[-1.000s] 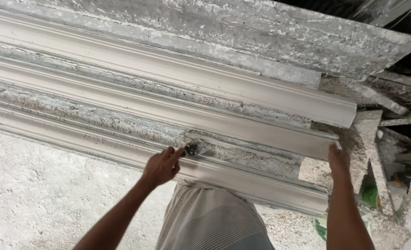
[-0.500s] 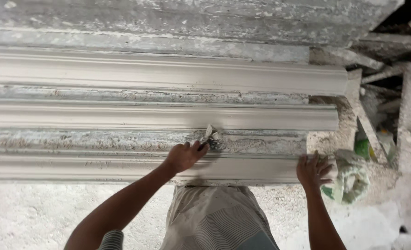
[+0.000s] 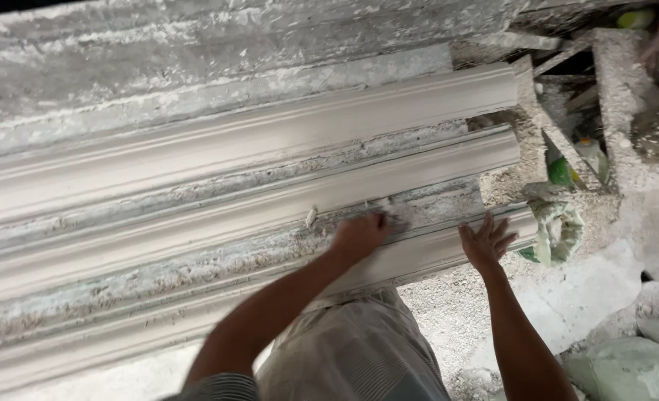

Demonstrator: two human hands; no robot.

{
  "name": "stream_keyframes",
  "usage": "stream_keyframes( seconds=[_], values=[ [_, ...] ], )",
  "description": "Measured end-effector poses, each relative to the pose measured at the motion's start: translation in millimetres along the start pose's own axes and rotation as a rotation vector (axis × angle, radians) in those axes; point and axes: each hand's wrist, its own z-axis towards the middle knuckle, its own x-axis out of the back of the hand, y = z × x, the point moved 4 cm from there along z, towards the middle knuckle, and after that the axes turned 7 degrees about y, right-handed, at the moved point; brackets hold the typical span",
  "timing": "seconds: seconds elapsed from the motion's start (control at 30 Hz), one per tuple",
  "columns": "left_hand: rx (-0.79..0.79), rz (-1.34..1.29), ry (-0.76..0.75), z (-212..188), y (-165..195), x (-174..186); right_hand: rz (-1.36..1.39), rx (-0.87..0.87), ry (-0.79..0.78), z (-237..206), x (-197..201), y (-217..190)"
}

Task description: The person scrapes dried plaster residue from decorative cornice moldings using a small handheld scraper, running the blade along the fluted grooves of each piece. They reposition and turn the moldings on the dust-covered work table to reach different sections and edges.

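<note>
The left hand [image 3: 359, 236] is curled into a loose fist, its fingers closed over something small at the fingertips; motion blur hides what it is, so I cannot tell whether a tool or a lump of plaster is gripped. The knuckles press against the rough, crusted strip between two moulded runs. Just left of that hand a small white plaster chip [image 3: 312, 216] stands off the surface. The right hand [image 3: 485, 241] lies flat with its fingers spread apart, gripping nothing, the palm resting on the end of the nearest plaster cornice moulding [image 3: 418, 256]. That moulding runs from the lower left to its cut end at the right, and lies closest to the person's body. Beyond it a second cornice moulding [image 3: 270, 212] lies parallel, and a third cornice moulding [image 3: 270, 137] beyond that, all pale grey and smooth along their curved faces. Above them sits a rough plaster-caked slab [image 3: 233, 52]. Past the cut ends, at right, a crumpled green-white sack [image 3: 559, 230] lies on the dusty floor [image 3: 604, 282].
</note>
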Motion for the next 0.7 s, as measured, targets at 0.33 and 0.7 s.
stream_keyframes(
  seconds=[0.33, 0.7],
  values=[
    [-0.071, 0.092, -0.067, -58, -35, 28, -0.017, 0.035, 0.036, 1, 5, -1],
    [0.017, 0.076, 0.186, 151, 93, 3, -0.008, 0.134, 0.169, -5, 8, -8]
  ],
)
